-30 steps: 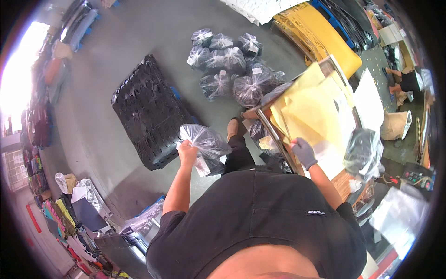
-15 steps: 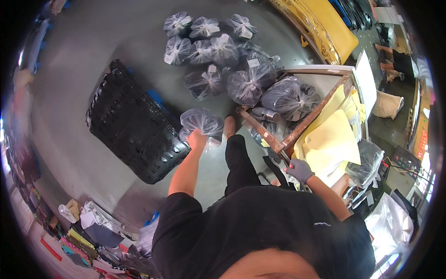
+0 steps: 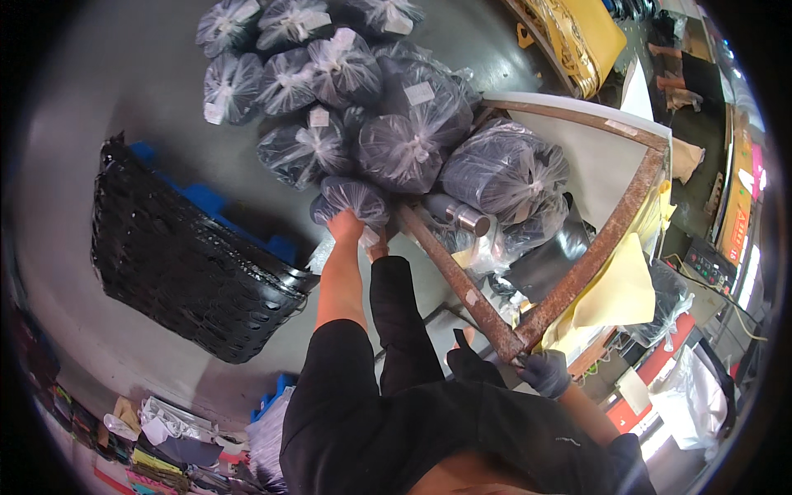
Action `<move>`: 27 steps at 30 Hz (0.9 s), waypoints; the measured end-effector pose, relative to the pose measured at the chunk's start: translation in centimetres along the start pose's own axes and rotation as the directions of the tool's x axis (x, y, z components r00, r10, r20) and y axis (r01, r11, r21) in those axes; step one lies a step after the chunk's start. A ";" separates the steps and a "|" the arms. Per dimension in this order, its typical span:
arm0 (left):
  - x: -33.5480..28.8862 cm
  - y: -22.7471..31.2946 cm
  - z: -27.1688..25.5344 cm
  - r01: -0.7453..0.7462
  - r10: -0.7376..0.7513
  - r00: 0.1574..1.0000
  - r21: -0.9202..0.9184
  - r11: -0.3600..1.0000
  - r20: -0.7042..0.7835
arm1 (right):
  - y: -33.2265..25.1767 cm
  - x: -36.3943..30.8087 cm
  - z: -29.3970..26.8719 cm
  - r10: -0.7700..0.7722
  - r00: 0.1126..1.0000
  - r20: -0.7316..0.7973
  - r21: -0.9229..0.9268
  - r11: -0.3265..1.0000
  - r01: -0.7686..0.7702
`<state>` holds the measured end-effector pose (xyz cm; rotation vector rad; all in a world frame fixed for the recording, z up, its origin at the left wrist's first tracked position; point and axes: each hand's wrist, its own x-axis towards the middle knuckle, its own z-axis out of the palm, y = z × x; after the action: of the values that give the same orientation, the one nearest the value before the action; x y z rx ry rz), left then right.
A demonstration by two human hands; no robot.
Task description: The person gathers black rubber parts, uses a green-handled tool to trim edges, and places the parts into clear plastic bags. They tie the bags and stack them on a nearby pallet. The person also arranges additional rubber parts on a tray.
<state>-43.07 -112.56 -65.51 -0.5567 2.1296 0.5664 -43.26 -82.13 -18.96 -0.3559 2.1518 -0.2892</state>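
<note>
My bare left hand (image 3: 346,224) is closed on the gathered top of a clear plastic bag (image 3: 353,196) with dark contents. This bag sits low, beside several similar knotted bags (image 3: 309,148) bearing white labels, close to my foot. My right hand (image 3: 545,373), in a grey glove, rests at the near corner of a rusty metal frame (image 3: 528,330); its fingers are curled there, partly hidden. Inside the frame lie a large tied bag (image 3: 503,169) of dark material and a metal flask (image 3: 456,213). Yellow sheets (image 3: 615,289) hang over its right side.
To the left a big black stack of perforated sheets (image 3: 181,256) stands on a blue pallet (image 3: 206,198). A yellow padded piece (image 3: 582,41) is at the far right. Folded materials (image 3: 173,437) lie at the lower left. Another person's arms (image 3: 672,66) show at the far right edge.
My left hand has carried the bag away from the black stack and forward to the group of bags. The view has shifted closer to them. My right hand stays at the frame's corner.
</note>
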 end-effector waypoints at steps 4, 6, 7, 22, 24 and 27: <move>2.7 0.9 2.2 0.066 -0.058 0.996 -0.112 0.992 0.068 | 0.3 0.1 0.1 0.007 1.000 0.026 -0.001 1.000 -0.007; 2.8 1.2 3.2 -0.002 0.033 0.991 -0.235 0.972 0.126 | 0.4 0.2 0.1 -0.008 1.000 0.007 0.082 0.997 0.007; 2.6 1.4 3.6 -0.035 0.073 0.990 -0.288 0.957 0.122 | 0.5 0.3 0.1 -0.025 1.000 -0.013 0.137 0.990 0.027; -13.5 13.0 -12.9 -0.289 0.348 0.934 -0.752 0.592 -0.086 | 1.2 -0.6 0.6 0.070 0.988 0.139 0.036 0.997 -0.075; -16.8 17.0 -17.0 -0.435 0.428 0.874 -0.767 0.473 -0.231 | 1.1 -0.9 0.8 0.059 0.996 0.069 0.049 0.997 -0.063; -23.0 22.4 -21.3 -0.671 0.542 0.719 -0.639 0.377 -0.435 | 0.8 -1.9 1.0 0.045 0.997 -0.067 0.099 0.994 -0.038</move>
<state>-56.26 -102.49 -30.73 -0.1949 2.1236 2.0075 -41.54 -80.77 -18.37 -0.2480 2.2012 -0.3868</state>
